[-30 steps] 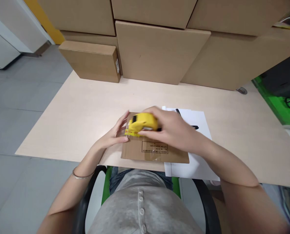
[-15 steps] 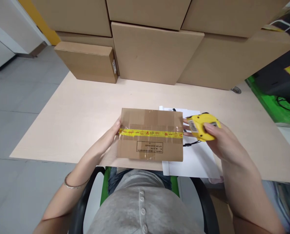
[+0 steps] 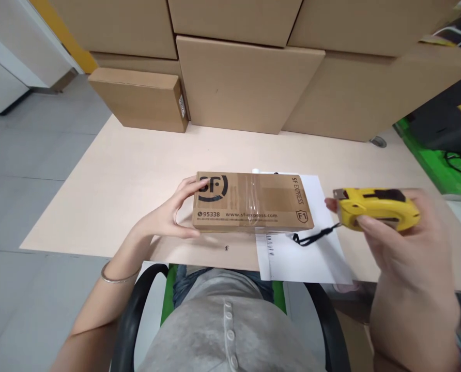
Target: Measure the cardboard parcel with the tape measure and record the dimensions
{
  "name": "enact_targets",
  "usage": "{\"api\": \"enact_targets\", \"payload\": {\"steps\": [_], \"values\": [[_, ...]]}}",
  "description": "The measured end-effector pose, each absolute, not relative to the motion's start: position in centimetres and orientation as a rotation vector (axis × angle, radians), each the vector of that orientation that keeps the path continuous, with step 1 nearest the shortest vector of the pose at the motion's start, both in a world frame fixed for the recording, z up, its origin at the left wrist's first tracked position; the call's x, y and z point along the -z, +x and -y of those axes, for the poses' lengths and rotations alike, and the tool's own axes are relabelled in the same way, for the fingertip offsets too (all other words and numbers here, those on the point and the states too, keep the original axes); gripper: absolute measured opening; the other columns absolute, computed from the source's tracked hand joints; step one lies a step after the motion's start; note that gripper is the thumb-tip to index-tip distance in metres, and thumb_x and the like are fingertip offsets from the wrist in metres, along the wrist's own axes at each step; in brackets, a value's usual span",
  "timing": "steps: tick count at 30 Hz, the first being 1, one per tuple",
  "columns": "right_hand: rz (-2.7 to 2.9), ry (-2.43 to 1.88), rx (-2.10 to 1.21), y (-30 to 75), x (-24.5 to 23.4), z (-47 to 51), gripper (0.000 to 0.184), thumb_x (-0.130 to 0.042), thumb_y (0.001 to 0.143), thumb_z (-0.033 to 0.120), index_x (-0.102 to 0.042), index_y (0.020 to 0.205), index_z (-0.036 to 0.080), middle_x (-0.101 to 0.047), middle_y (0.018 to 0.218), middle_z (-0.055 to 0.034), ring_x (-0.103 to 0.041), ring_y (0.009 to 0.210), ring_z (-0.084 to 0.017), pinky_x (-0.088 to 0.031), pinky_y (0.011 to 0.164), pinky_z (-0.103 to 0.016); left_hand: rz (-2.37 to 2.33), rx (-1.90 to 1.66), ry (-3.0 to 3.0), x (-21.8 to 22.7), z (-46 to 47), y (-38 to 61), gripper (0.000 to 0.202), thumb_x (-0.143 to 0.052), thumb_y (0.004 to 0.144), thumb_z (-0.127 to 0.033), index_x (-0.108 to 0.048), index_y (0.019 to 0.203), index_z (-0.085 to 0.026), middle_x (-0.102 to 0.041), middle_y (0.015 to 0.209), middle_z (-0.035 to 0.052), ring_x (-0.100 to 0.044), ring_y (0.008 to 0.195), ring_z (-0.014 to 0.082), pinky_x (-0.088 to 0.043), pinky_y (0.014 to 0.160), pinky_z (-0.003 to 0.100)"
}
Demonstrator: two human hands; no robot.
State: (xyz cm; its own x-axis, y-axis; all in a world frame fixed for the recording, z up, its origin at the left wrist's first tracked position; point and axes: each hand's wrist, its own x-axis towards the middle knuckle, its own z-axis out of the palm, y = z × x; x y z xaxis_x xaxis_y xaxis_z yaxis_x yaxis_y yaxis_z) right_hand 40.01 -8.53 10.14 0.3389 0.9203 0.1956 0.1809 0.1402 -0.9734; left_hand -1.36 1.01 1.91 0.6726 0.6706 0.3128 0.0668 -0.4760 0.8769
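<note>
A small brown cardboard box (image 3: pixel 240 200) with SF Express print lies on or just over the table in front of me. My left hand (image 3: pixel 168 213) grips its left end, fingers on the upper face and thumb along the near lower edge. To the right of the box, my right hand (image 3: pixel 409 253), slightly blurred, is closed around a yellow tape measure (image 3: pixel 354 205). Its metal hook end points left and a black wrist strap (image 3: pixel 316 237) dangles from it. White paper sheets (image 3: pixel 304 266) lie partly under the box.
Large cardboard boxes (image 3: pixel 246 82) are stacked along the back of the pale table (image 3: pixel 129 170). A flatter carton (image 3: pixel 137 103) stands at the back left. Dark equipment (image 3: pixel 440 119) and a green surface (image 3: pixel 424 160) are at the right. Chair armrests (image 3: pixel 132 320) flank me.
The box has turned from its yellow-taped face to its SF-printed face. My right hand has moved right, away from the box, with the tape measure. My left fingers now reach over the box's top.
</note>
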Motion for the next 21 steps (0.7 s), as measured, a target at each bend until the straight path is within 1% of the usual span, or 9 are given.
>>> {"api": "enact_targets", "payload": {"steps": [1, 3, 4, 6, 9, 12, 14, 16, 21], "values": [[1.260, -1.337, -0.626, 39.3, -11.2, 7.9, 0.040, -0.098, 0.068, 0.028, -0.072, 0.098, 0.034, -0.079, 0.098, 0.0012, -0.079, 0.090, -0.028, -0.067, 0.085, -0.048, -0.538, -0.837, 1.890, -1.8, -1.1, -1.2, 0.104, -0.085, 0.078, -0.069, -0.040, 0.168, -0.043, -0.035, 0.176, 0.0072, -0.018, 0.168, 0.0438, -0.016, 0.138, 0.064], [1.626, -1.244, -0.516, 37.1, -13.3, 6.2, 0.044, -0.100, 0.067, 0.029, -0.076, 0.104, 0.033, -0.079, 0.104, -0.0020, -0.077, 0.098, -0.029, -0.065, 0.086, -0.046, -0.491, -0.936, 1.709, -1.5, -1.3, -0.6, 0.088, -0.052, 0.090, -0.088, -0.044, 0.166, -0.042, -0.032, 0.180, 0.0026, -0.017, 0.169, 0.0413, -0.018, 0.137, 0.062], [1.791, -1.151, -0.551, 35.7, -14.2, 5.1, 0.040, -0.098, 0.071, 0.033, -0.076, 0.105, 0.032, -0.079, 0.105, -0.0022, -0.076, 0.098, -0.028, -0.064, 0.084, -0.043, -0.497, -0.998, 1.614, -1.5, -1.3, -0.1, 0.083, -0.036, 0.096, -0.089, -0.048, 0.163, -0.042, -0.034, 0.180, 0.0003, -0.019, 0.169, 0.0392, -0.019, 0.137, 0.061], [2.019, -0.999, -0.635, 32.3, -15.5, 2.8, 0.034, -0.093, 0.080, 0.035, -0.076, 0.110, 0.030, -0.080, 0.107, -0.0020, -0.075, 0.096, -0.024, -0.061, 0.083, -0.038, -0.534, -1.083, 1.472, -1.5, -1.3, 1.1, 0.081, -0.023, 0.100, -0.085, -0.059, 0.156, -0.038, -0.042, 0.176, -0.0003, -0.027, 0.167, 0.0367, -0.022, 0.137, 0.059], [2.225, -0.847, -0.696, 27.6, -16.0, -0.1, 0.029, -0.085, 0.087, 0.034, -0.073, 0.112, 0.024, -0.080, 0.113, -0.0036, -0.073, 0.099, -0.023, -0.057, 0.088, -0.037, -0.586, -1.117, 1.334, -1.8, -1.1, 2.6, 0.078, -0.032, 0.100, -0.083, -0.073, 0.138, -0.030, -0.062, 0.161, 0.0050, -0.044, 0.159, 0.0381, -0.030, 0.134, 0.058], [2.313, -0.910, -0.801, 24.8, -15.5, -1.5, 0.023, -0.079, 0.089, 0.031, -0.072, 0.110, 0.024, -0.079, 0.112, -0.0027, -0.072, 0.099, -0.023, -0.053, 0.087, -0.035, -0.639, -1.150, 1.237, -1.9, -1.0, 3.2, 0.068, -0.041, 0.100, -0.079, -0.077, 0.124, -0.026, -0.076, 0.140, 0.0069, -0.058, 0.147, 0.0384, -0.042, 0.126, 0.058], [2.329, -0.938, -0.837, 24.3, -15.2, -1.7, 0.022, -0.078, 0.088, 0.031, -0.073, 0.109, 0.024, -0.079, 0.109, -0.0024, -0.072, 0.097, -0.023, -0.053, 0.086, -0.035, -0.681, -1.166, 1.234, -1.8, -1.0, 3.1, 0.058, -0.050, 0.099, -0.073, -0.078, 0.120, -0.027, -0.078, 0.135, 0.0061, -0.062, 0.141, 0.0373, -0.046, 0.123, 0.057], [2.323, -0.960, -0.837, 24.8, -15.1, -1.4, 0.022, -0.078, 0.088, 0.031, -0.074, 0.109, 0.025, -0.080, 0.110, -0.0027, -0.073, 0.097, -0.023, -0.053, 0.086, -0.035, -0.720, -1.158, 1.295, -1.5, -1.2, 2.8, 0.050, -0.061, 0.096, -0.068, -0.077, 0.123, -0.028, -0.076, 0.140, 0.0054, -0.062, 0.142, 0.0359, -0.044, 0.125, 0.055], [2.275, -1.120, -0.737, 30.3, -15.4, -0.1, 0.027, -0.085, 0.084, 0.039, -0.080, 0.109, 0.028, -0.082, 0.105, -0.0032, -0.075, 0.092, -0.026, -0.057, 0.087, -0.038, -0.689, -1.100, 1.423, -1.1, -1.7, 2.1, 0.050, -0.070, 0.094, -0.065, -0.073, 0.132, -0.033, -0.066, 0.155, 0.0057, -0.053, 0.152, 0.0341, -0.037, 0.129, 0.053]]}}
